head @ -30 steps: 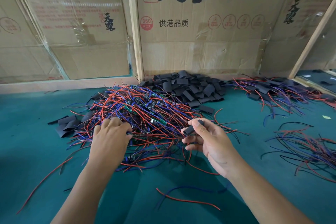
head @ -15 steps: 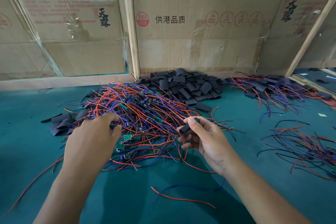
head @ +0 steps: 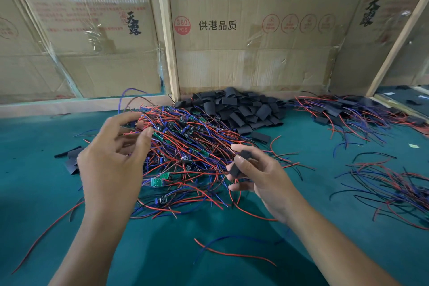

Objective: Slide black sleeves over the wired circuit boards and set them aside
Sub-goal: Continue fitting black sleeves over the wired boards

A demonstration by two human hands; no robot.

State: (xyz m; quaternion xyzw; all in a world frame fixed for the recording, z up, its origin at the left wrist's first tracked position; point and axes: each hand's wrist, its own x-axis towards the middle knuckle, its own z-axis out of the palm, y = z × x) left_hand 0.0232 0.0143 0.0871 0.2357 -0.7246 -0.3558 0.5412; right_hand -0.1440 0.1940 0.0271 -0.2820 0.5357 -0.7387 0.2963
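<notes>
A tangled pile of wired circuit boards (head: 185, 146), small green boards with red and blue leads, covers the middle of the green table. My left hand (head: 111, 162) is raised over the pile's left side and pinches some of those leads between thumb and fingertips; a blue wire (head: 125, 97) loops up behind it. Whether a board hangs from them is hidden by my fingers. My right hand (head: 264, 181) holds a single black sleeve (head: 241, 160) at the pile's right edge. Behind the pile lies a heap of loose black sleeves (head: 236, 109).
Sleeved boards with wires (head: 348, 111) lie at the back right, and more loose wires (head: 394, 186) at the right. A few flat sleeves (head: 72, 158) sit left of the pile. A stray red and blue wire pair (head: 232, 253) lies near me. Cardboard walls (head: 255, 53) close the back.
My left hand rose from deep in the pile and lifted a clutch of wires up and to the left. My right hand kept the sleeve and stayed nearly in place.
</notes>
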